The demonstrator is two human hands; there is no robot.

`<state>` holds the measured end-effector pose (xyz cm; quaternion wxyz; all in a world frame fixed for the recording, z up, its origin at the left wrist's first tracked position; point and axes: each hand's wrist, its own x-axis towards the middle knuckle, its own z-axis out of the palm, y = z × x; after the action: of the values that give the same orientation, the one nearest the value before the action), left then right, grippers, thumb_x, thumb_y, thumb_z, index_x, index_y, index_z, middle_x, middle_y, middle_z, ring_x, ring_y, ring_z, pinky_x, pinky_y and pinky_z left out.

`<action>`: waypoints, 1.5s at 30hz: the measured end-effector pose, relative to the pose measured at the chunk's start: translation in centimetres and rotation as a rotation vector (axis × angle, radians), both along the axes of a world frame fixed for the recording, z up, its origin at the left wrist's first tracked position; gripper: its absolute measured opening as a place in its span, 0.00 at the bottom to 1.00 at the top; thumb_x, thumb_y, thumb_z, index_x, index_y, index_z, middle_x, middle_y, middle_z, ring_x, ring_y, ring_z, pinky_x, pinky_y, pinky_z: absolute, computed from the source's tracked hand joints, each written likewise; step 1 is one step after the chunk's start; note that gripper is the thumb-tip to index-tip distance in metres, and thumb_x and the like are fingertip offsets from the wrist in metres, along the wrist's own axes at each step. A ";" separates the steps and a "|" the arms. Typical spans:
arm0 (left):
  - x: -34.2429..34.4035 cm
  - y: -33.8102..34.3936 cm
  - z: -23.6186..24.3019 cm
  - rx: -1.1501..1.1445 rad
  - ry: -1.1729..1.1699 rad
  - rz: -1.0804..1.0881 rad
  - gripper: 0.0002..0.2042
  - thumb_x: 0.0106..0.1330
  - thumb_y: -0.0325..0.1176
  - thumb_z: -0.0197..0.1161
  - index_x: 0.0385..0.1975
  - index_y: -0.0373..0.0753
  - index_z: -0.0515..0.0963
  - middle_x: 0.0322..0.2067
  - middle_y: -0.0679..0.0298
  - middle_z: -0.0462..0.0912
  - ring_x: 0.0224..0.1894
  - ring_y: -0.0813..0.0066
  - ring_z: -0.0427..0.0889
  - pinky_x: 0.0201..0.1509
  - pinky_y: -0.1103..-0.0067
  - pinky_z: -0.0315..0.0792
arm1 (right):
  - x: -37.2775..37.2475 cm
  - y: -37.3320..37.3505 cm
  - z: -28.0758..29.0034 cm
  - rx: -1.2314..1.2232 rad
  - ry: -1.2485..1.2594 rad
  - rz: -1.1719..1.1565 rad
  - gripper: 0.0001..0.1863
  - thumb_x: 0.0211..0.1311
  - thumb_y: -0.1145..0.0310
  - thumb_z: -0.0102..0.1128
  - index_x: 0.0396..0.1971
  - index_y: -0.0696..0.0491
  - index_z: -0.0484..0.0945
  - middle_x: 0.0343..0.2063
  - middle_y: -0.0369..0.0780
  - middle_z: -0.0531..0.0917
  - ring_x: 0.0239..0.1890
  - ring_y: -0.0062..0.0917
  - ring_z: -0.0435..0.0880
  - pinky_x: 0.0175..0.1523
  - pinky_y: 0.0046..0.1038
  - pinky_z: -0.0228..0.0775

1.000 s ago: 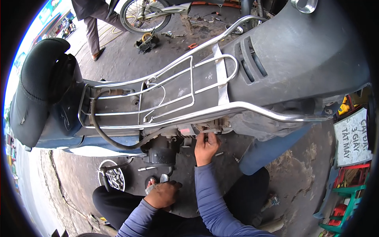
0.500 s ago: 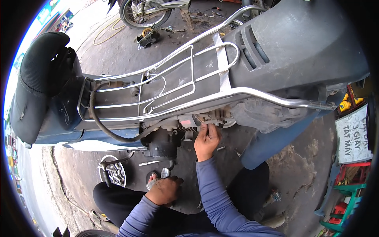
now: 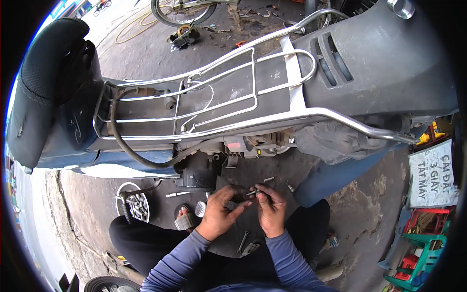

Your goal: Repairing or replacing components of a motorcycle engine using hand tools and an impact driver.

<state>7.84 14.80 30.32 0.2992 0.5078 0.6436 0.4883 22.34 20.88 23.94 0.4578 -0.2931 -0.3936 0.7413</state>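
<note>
My right hand (image 3: pixel 272 214) pinches a small metal part (image 3: pixel 257 191) between thumb and forefinger. My left hand (image 3: pixel 220 212) meets it from the other side, thumb and fingers nearly together at the part; whether they clamp it too I cannot tell. The part's exact form is obscured by my fingers. It is in front of my lap, short of the motor scooter and apart from it.

Below my grip, nearer my body, a spanner (image 3: pixel 242 242) lies on the ground. Left of the grip are a sandalled foot (image 3: pixel 184 219) and, farther left, a white bowl (image 3: pixel 149 214) of grey metal pieces. Just beyond the grip, a short metal pin (image 3: pixel 269 179) lies on the ground.

Farther beyond, the motor scooter (image 3: pixel 399 78) stands across my view, a chrome rack (image 3: pixel 296 97) along its top. A reddish label (image 3: pixel 235 145) is fixed low on the near side; its print is too small to read. Well right of the grip, a white sign (image 3: pixel 431 173) bears three lines of dark capital lettering. Past the scooter, farthest from my grip, are a dark mechanical assembly (image 3: pixel 184 38) and a spoked wheel (image 3: pixel 194 17).
</note>
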 end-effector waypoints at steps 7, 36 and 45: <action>4.4 0.8 -9.9 -0.296 -0.249 0.220 0.05 0.57 0.25 0.66 0.32 0.33 0.80 0.25 0.59 0.83 0.27 0.70 0.83 0.33 0.77 0.75 | 1.8 1.1 -5.3 -0.349 0.078 0.010 0.15 0.60 0.77 0.62 0.48 0.58 0.76 0.40 0.40 0.82 0.42 0.22 0.81 0.48 0.26 0.74; 11.8 13.8 -35.7 -0.447 0.508 -0.041 0.18 0.61 0.40 0.60 0.48 0.41 0.72 0.47 0.56 0.77 0.52 0.54 0.76 0.54 0.62 0.70 | 47.9 -4.2 -21.1 -0.469 -1.781 -0.131 0.17 0.60 0.62 0.59 0.41 0.60 0.79 0.37 0.49 0.83 0.38 0.36 0.83 0.44 0.35 0.70; 16.3 15.2 -33.6 -0.468 0.380 -0.407 0.16 0.67 0.31 0.46 0.53 0.37 0.68 0.50 0.42 0.73 0.49 0.45 0.77 0.50 0.58 0.72 | 49.4 -5.1 -21.8 -0.415 -1.692 -0.246 0.17 0.58 0.62 0.61 0.43 0.57 0.79 0.41 0.46 0.83 0.40 0.34 0.82 0.47 0.35 0.70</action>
<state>24.16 30.00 -3.32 0.3735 0.6250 0.6677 0.1550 71.70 15.76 2.11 0.0268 -0.8618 -0.4239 0.2773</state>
